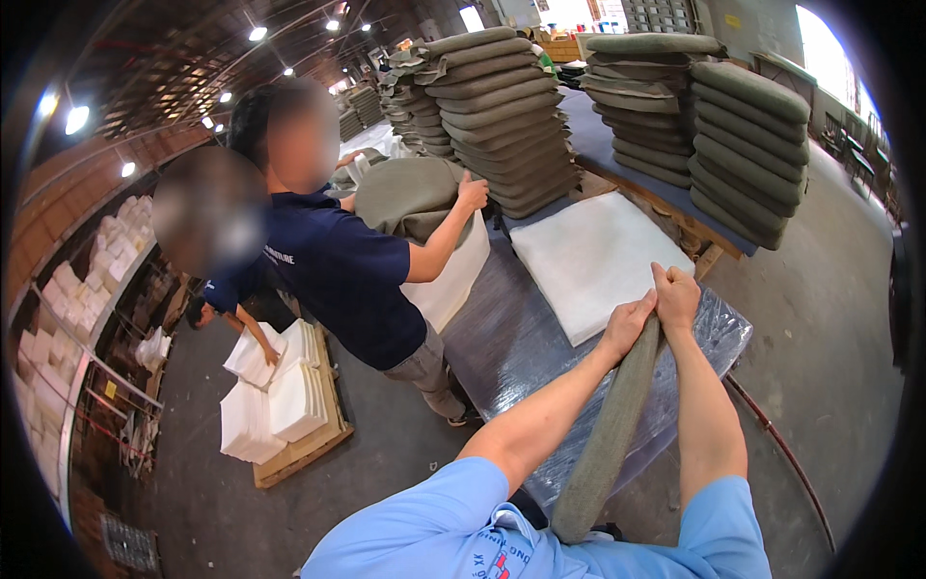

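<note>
A grey-green fabric cushion (pixel 610 439) is held edge-on in front of me, its near end against my light blue shirt. At its far upper end my left hand (pixel 632 326) is closed on the fabric. Right beside it my right hand (pixel 675 297) grips the same end, its fingers curled in. Both fists nearly touch. What the fingers pinch exactly is hidden. Just beyond my hands a square white foam pad (pixel 598 256) lies on the plastic-wrapped table (pixel 502 338).
Tall stacks of grey-green cushions (pixel 502 121) and more cushions (pixel 748 145) stand at the back. To my left a co-worker (pixel 347 275) handles a grey-green cover (pixel 410 198) over white foam. Another person bends over white pads (pixel 294 386) on a pallet (pixel 309 454). A hose (pixel 786 454) runs at right.
</note>
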Tool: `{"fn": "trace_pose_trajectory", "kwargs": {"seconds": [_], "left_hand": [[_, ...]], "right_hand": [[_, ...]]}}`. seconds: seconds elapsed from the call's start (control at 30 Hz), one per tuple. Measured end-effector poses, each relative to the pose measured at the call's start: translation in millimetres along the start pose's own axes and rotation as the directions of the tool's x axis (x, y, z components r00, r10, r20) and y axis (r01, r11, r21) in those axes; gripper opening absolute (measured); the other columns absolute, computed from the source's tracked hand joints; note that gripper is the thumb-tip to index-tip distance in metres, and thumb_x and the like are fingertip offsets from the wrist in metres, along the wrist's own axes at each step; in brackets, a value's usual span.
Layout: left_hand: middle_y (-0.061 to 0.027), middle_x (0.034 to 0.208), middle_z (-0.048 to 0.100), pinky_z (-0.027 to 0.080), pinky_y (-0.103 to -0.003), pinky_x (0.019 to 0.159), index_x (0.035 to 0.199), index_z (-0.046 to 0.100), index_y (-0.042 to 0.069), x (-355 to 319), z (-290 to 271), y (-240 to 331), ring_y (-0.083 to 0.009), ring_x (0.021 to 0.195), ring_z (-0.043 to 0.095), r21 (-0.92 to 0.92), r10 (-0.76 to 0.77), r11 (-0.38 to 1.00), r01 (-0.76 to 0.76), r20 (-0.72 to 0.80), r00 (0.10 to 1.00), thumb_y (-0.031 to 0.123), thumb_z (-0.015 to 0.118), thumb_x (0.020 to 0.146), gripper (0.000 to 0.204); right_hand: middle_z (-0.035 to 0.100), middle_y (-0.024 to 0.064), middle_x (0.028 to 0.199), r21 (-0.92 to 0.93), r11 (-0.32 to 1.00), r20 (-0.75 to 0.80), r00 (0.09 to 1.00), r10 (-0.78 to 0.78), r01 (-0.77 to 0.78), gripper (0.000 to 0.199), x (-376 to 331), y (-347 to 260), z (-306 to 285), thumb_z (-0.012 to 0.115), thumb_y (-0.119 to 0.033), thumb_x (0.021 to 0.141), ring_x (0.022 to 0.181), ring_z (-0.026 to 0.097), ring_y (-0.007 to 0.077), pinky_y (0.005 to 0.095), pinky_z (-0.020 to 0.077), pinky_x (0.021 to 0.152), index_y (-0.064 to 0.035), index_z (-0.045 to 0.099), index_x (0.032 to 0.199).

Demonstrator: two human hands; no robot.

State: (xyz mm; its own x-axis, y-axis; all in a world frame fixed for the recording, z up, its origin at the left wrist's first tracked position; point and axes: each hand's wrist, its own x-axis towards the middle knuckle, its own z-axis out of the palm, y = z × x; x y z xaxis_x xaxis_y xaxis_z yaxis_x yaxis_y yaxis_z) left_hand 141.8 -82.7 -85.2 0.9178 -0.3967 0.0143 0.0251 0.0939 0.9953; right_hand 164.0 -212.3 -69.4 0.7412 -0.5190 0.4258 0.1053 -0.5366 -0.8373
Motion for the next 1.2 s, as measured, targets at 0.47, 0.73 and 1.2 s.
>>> {"fn": "trace_pose_trajectory", "kwargs": {"seconds": [0.47, 0.73, 1.2], "left_hand": [[-0.0064, 0.115, 0.068, 0.047, -0.034, 0.099, 0.128, 0.065, 0.005, 10.9, -3.7, -2.4, -0.0168, 0.107, 0.061, -0.091, -0.053, 0.992, 0.085, 0.312, 0.948, 0.042, 0.06, 0.101, 0.046], [0.0, 0.099, 0.063, 0.045, -0.025, 0.091, 0.103, 0.06, 0.01, 33.9, -39.4, 9.6, -0.0128, 0.097, 0.058, -0.304, -0.056, 0.935, 0.182, 0.38, 0.923, -0.001, 0.056, 0.088, 0.019], [-0.0065, 0.134, 0.062, 0.045, -0.035, 0.106, 0.111, 0.068, 0.013, 53.3, -45.5, 37.6, -0.0168, 0.119, 0.057, 0.521, 0.2, 0.706, -0.48, 0.503, 0.841, 0.009, 0.068, 0.092, 0.019]], "right_hand": [[0.064, 0.0044, 0.066, 0.178, 0.982, 0.14, 0.989, 0.041, -0.066, 0.046, 1.7, 34.7, -46.6, 0.075, -0.037, 0.099, 0.065, 0.055, 0.0123, 0.0361, 0.0449, 0.062, -0.0012, 0.065, 0.072], [0.067, 0.0081, 0.132, 0.53, 0.76, 0.62, 0.784, -0.045, -0.375, 0.059, -35.1, 33.8, -78.7, 0.08, -0.034, 0.091, 0.125, 0.059, 0.0201, 0.0365, 0.0418, 0.113, -0.0034, 0.065, 0.14], [0.071, -0.0023, 0.096, 0.513, 0.827, 0.387, 0.922, 0.019, -0.232, 0.017, -38.2, 59.8, -73.7, 0.07, -0.018, 0.101, 0.091, 0.061, 0.0076, 0.0264, 0.0479, 0.084, -0.0031, 0.074, 0.108]]}}
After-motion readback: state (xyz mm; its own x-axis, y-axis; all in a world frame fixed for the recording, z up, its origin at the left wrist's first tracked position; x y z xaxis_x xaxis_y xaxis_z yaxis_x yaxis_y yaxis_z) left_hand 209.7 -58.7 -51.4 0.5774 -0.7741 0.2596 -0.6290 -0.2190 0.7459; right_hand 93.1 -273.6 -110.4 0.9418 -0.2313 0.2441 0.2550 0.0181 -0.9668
